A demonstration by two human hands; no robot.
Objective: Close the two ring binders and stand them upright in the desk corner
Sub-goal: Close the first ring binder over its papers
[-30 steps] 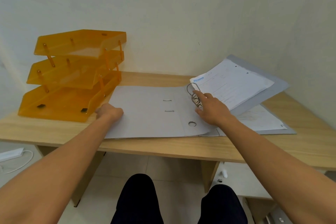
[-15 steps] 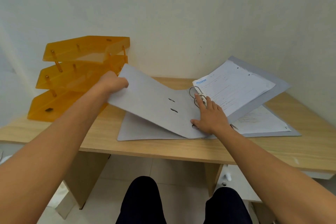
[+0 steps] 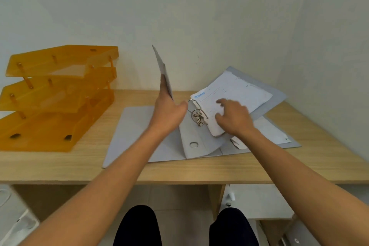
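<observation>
While edge-on, cover [image 3: 162, 70] upright.

Two open grey cardboard ring binders [image 3: 199, 142] on one light wooden counter [image 3: 199, 172]: upper one lying across the lower grey binder [image 3: 129, 132]. One orange translucent plastic letter tray stack [image 3: 56, 94], three tiers. Two stacks of white printed sheets [image 3: 235, 96], one per binder. Two bare hands [image 3: 169, 114].
</observation>
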